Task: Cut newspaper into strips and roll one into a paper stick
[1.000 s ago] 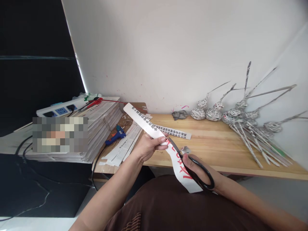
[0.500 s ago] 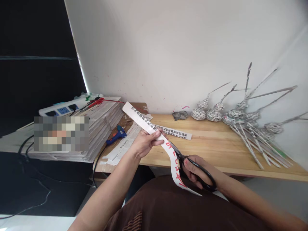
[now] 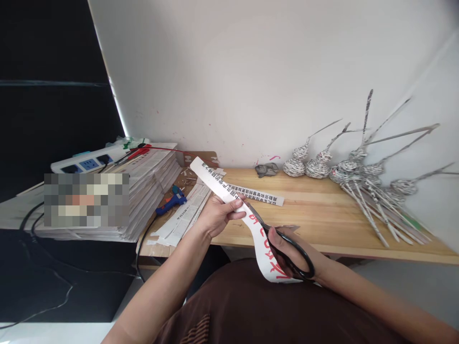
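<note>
My left hand (image 3: 223, 215) pinches a long white paper strip (image 3: 208, 177) near its middle. Black printed characters run along the strip's far part, and red writing marks the near part, which curls down toward my lap. A pair of black-handled scissors (image 3: 301, 251) is in my right hand (image 3: 285, 248), fingers and thumb through the loops. The blades lie along the strip's right edge, their tips close to my left fingers; whether they are parted is hard to make out. Behind, another printed paper strip (image 3: 276, 198) rests on the wooden table (image 3: 315, 220).
Several woven paper gourds (image 3: 294, 166) stand by the wall, with rolled paper sticks (image 3: 380, 215) at the right. A grey crumpled cloth (image 3: 267, 169) lies at the back. Leftward are a blue glue gun (image 3: 172, 203), cut newspaper pieces (image 3: 186, 215), a newspaper stack (image 3: 154, 191) and a power strip (image 3: 89, 161).
The scissors have moved up along the strip toward my left fingers. The strip's near end now curls in beneath my right hand.
</note>
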Motion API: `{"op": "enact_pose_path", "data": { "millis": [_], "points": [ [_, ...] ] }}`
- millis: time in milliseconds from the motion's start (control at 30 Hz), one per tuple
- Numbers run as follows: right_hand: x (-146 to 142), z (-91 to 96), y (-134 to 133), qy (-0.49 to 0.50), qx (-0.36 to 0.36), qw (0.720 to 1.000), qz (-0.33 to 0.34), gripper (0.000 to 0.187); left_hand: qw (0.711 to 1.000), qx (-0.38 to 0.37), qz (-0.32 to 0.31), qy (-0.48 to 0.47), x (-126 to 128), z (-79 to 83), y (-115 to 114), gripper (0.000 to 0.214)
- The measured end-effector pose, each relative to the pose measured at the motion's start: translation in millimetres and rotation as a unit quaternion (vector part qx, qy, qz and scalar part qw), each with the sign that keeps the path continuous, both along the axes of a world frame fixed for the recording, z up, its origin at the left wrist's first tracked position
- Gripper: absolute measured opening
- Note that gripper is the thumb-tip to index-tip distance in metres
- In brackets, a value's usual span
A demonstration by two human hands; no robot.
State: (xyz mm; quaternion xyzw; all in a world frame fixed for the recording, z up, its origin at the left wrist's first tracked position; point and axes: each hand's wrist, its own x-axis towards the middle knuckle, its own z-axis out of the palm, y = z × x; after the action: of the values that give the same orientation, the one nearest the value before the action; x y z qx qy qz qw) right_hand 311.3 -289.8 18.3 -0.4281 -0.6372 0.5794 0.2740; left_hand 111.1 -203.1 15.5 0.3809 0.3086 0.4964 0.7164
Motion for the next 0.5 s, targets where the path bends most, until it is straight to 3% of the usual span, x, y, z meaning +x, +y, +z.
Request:
{"op": "enact_pose_path", "data": {
  "millis": [100, 267, 500],
  "points": [
    [2.4, -3.4, 1.4, -0.010, -0.017, 1.000, -0.024, 0.066, 1.000, 0.008, -0.003, 0.005, -0.7, -2.0, -0.8, 0.029],
    [11.4, -8.8, 4.7, -0.038, -0.032, 0.999, -0.004, 0.064, 0.999, 0.031, -0.036, -0.019, -7.9, 1.2, -1.0, 0.035],
    [11.1, -12.1, 2.3, 0.014, -0.042, 0.999, 0.003, 0.060, 0.999, 0.010, -0.014, -0.027, -6.1, 7.2, 0.9, 0.021]
  ]
}}
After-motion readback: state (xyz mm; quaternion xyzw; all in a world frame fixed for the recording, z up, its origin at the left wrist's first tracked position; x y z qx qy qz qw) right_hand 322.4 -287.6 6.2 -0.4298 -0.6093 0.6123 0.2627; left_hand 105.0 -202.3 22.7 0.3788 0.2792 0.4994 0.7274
